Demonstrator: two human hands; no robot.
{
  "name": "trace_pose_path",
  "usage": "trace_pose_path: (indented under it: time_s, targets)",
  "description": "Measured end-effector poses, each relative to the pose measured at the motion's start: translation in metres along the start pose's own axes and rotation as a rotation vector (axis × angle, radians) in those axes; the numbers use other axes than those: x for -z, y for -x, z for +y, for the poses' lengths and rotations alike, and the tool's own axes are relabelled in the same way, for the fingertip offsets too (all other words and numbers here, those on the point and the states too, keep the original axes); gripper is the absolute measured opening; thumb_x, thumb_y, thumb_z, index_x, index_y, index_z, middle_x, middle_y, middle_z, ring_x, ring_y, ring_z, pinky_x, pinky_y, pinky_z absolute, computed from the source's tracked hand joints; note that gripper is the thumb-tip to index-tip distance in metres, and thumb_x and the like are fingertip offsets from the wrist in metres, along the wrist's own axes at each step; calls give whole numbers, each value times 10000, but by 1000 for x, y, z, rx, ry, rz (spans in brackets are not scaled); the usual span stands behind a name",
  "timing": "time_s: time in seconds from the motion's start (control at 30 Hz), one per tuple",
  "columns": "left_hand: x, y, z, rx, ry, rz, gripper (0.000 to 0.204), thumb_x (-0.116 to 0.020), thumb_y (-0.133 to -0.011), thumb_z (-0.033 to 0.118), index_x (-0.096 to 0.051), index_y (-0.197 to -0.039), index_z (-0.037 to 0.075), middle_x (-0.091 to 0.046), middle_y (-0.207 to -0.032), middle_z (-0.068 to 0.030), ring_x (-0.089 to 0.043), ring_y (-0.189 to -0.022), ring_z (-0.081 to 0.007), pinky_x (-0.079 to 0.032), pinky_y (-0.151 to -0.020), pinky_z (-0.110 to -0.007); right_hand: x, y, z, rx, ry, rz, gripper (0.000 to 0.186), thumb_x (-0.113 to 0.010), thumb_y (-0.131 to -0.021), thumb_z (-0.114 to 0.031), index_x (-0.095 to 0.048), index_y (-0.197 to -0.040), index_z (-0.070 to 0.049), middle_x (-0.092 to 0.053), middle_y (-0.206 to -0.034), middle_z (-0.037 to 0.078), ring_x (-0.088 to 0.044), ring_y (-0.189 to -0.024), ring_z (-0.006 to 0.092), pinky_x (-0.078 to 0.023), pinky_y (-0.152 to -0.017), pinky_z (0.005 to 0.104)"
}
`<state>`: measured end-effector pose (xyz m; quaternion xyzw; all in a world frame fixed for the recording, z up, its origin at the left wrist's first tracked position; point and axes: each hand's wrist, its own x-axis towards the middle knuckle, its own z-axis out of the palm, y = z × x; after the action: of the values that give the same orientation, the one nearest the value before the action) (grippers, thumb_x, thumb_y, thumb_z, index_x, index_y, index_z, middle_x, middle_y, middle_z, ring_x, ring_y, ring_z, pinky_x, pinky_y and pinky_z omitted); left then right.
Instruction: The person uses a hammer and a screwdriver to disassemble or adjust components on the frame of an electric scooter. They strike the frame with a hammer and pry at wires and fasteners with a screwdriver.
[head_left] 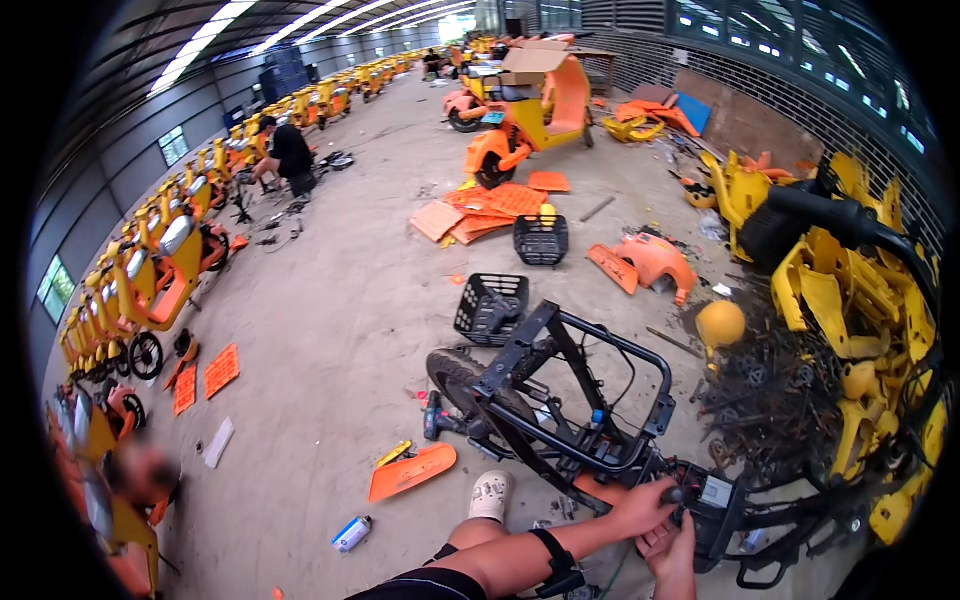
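Observation:
A black scooter frame (610, 440) with a rear wheel (448, 382) lies before me. At a dark housing (715, 520) on it, my left hand (645, 508) is closed around a small black part (676, 495). Just below it my right hand (668, 540) has curled fingers, palm partly up, touching or very near that housing; what it grips, if anything, is hidden. A drill (434, 420) lies by the wheel, and an orange panel (410, 472) is near my shoe (491, 493).
Black baskets (490, 305), orange panels (470, 210) and a spray can (352, 534) lie on the floor. Yellow body parts (890, 500) and dark metal pieces (750, 390) are piled at right. Scooters (150, 290) line the left. A person (285, 155) crouches farther back beside them.

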<state>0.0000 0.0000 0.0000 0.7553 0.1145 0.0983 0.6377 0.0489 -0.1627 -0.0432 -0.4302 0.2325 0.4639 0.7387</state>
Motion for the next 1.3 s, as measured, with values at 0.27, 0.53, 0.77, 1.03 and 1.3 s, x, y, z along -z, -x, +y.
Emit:
trace_pose_path:
  time_s: [0.27,0.53,0.77,1.03,1.3]
  targets:
    - [-26,6,2,-177,-61,84,273,-665,-867,131,-576,-1109,44,-672,-1017,-207,-653,-979,-433,-519,-806,-486,-11,-7,-10,94,52,-190,523,-500,-998,-580,-617,-1265,-146,-656,-1301,20,-625,-1212,212,-476,-1061,460]
    - [-15,7,7,-130,-128,-21,386,-645,-958,227,-572,-1289,44,-675,-1138,-204,-664,-1020,-413,-535,-833,-462,16,-41,-5,110,28,-215,401,-545,-1018,-470,-612,-1252,-152,-655,-1269,0,-635,-1190,199,-522,-1020,431]
    - [6,3,28,-125,-250,-44,362,-657,-928,244,-590,-1235,65,-678,-1123,-166,-680,-1005,-389,-547,-828,-447,-17,2,-26,149,-43,2,343,-538,-1003,-408,-621,-1208,-147,-674,-1175,14,-680,-1026,193,-581,-825,365]
    - [13,-2,31,-17,-316,120,336,-676,-915,233,-611,-1198,64,-691,-1111,-155,-683,-999,-381,-549,-822,-461,-8,-3,-48,-38,-109,-19,217,-653,-880,-214,-633,-1043,-71,-666,-880,10,-637,-753,130,-492,-588,236]
    - [2,3,16,3,-405,144,384,-691,-890,264,-590,-1196,54,-639,-1117,-189,-662,-975,-421,-539,-812,-491,-8,-23,-40,-31,-136,1,210,-638,-876,-145,-637,-1086,-134,-662,-970,-19,-636,-844,122,-491,-646,244]
